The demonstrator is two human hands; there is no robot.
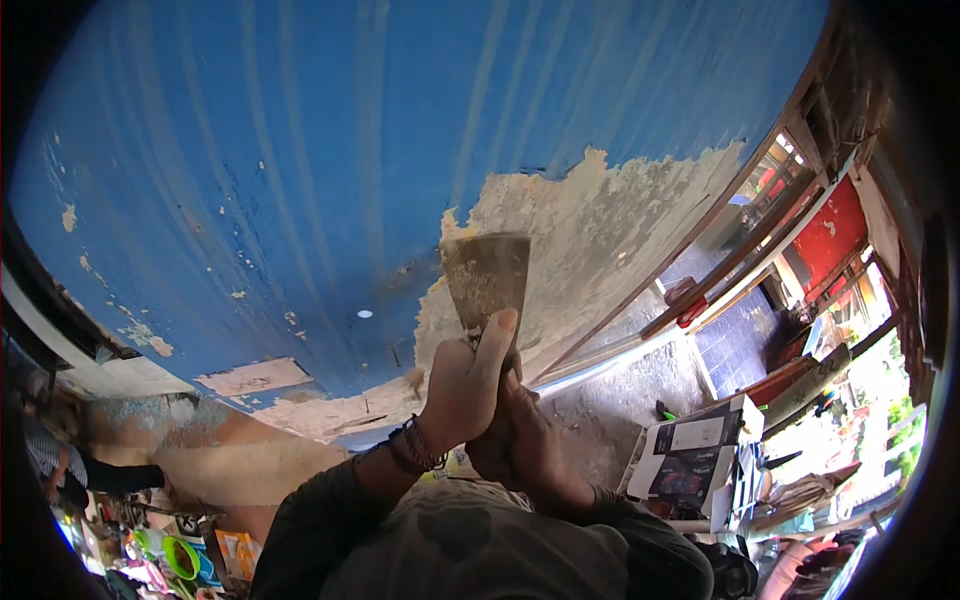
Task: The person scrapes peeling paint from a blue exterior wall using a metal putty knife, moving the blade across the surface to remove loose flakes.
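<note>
A wide, dusty paint scraper (488, 277) points up in front of me, its blade over the edge where blue paint meets bare plaster. My left hand (462, 390) is closed around it, the thumb laid along the lower blade. Below and to the right, my right hand (527, 440) is wrapped round the handle, which the fingers mostly hide. Whether the blade edge touches the wall I cannot tell. The blue wall (330, 130) has pale streaks and small chips. A ragged patch of bare grey plaster (600, 220) spreads right of the blade.
A white and black cardboard box (690, 455) stands at the lower right. Past the wall's right edge lies a blue tiled floor (740, 340) near a red panel (832, 238). At the lower left are a green-rimmed basin (181, 557), assorted clutter, and another person's dark-clothed leg (125, 475).
</note>
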